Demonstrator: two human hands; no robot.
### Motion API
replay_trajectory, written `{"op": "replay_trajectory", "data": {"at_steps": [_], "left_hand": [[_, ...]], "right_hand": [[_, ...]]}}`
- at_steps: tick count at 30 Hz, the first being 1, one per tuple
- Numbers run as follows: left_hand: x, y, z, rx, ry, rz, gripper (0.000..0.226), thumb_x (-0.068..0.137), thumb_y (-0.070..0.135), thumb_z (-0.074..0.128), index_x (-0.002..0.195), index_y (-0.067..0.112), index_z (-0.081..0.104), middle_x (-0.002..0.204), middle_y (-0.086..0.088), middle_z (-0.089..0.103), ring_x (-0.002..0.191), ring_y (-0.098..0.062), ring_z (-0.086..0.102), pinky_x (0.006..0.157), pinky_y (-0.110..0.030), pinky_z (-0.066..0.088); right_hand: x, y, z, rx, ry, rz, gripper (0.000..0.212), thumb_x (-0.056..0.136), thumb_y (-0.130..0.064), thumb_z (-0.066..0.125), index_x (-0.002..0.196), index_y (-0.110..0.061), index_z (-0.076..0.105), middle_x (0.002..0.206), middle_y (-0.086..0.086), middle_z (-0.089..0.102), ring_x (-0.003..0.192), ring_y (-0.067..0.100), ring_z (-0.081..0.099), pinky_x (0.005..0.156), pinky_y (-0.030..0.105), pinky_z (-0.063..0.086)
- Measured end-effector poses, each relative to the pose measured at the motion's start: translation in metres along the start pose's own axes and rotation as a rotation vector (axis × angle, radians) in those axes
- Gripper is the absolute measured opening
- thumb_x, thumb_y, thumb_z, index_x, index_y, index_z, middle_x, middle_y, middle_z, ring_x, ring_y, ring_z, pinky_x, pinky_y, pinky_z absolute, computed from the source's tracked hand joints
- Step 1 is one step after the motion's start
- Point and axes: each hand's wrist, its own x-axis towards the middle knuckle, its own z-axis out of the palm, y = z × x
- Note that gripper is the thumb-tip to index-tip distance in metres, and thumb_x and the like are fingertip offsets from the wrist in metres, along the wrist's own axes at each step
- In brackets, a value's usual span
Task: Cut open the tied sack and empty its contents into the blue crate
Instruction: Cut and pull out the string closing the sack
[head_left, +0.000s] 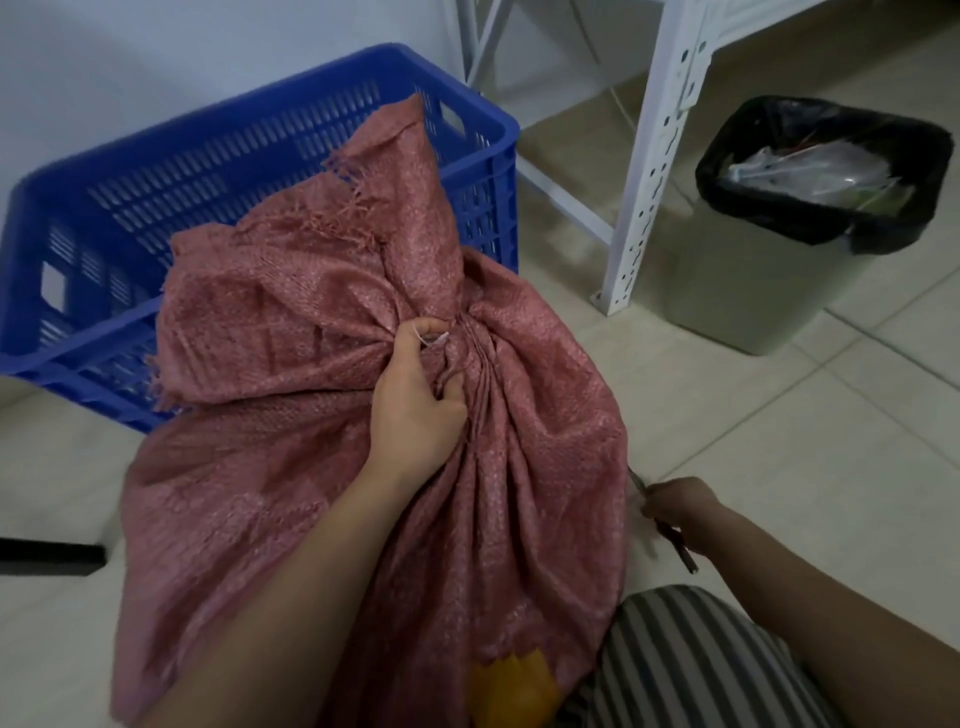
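The left hand (415, 410) grips the gathered neck of the pink woven sack (374, 441), fingers curled into the bunched cloth just below the knot, with a bit of white tie string (434, 339) showing by the index finger. The right hand (678, 506) is down by the floor on the sack's right side, closed round a thin dark tool (670, 530); it may be scissors or a blade, but it is too blurred to tell which.

The sack stands on the tiled floor in front of the person, its loose frayed top flopping back against the blue crate (156, 171), which sits just behind it and looks empty where its inside shows. Something orange (514, 686) shows at the sack's lower edge.

The sack looks full and rounded, so it is probably heavy, while its cloth is soft, limp and likely a little slick. The neck under the tie seems the 1 firm place to hold while cutting. For tipping, 2 holds would likely serve better: the mouth and a bottom corner. Only the string should be cut, well clear of the gripping fingers.

A lined waste bin (810, 223) and a white rack leg (644, 176) stand to the right.
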Motion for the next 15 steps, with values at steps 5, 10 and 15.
{"op": "replay_trajectory", "data": {"at_steps": [5,10,15], "left_hand": [[-0.001,0.001,0.001,-0.018,0.003,-0.004,0.041,0.078,-0.005,0.060,0.113,0.014,0.051,0.089,0.011,0.057,0.082,-0.010,0.055,0.077,-0.016,0.037],[-0.001,0.003,0.003,-0.027,-0.002,-0.022,0.041,0.078,-0.004,0.060,0.114,0.015,0.051,0.090,0.008,0.058,0.084,-0.013,0.056,0.077,-0.015,0.036],[-0.002,0.002,0.002,-0.051,-0.017,-0.036,0.041,0.079,-0.004,0.061,0.114,0.015,0.051,0.091,0.006,0.059,0.086,-0.014,0.056,0.077,-0.014,0.036]], "right_hand": [[-0.009,-0.005,-0.008,0.137,-0.022,0.003,0.028,0.080,0.008,0.061,0.108,0.007,0.065,0.097,0.019,0.060,0.088,0.030,0.054,0.070,0.033,0.042],[-0.017,-0.016,-0.021,0.086,0.034,-0.111,0.031,0.080,0.008,0.059,0.110,0.016,0.061,0.084,0.015,0.053,0.080,0.025,0.047,0.070,0.032,0.036],[-0.028,-0.025,-0.022,0.122,0.025,-0.132,0.035,0.080,0.006,0.062,0.115,0.000,0.067,0.088,0.013,0.058,0.069,0.019,0.052,0.071,0.029,0.041]]}}
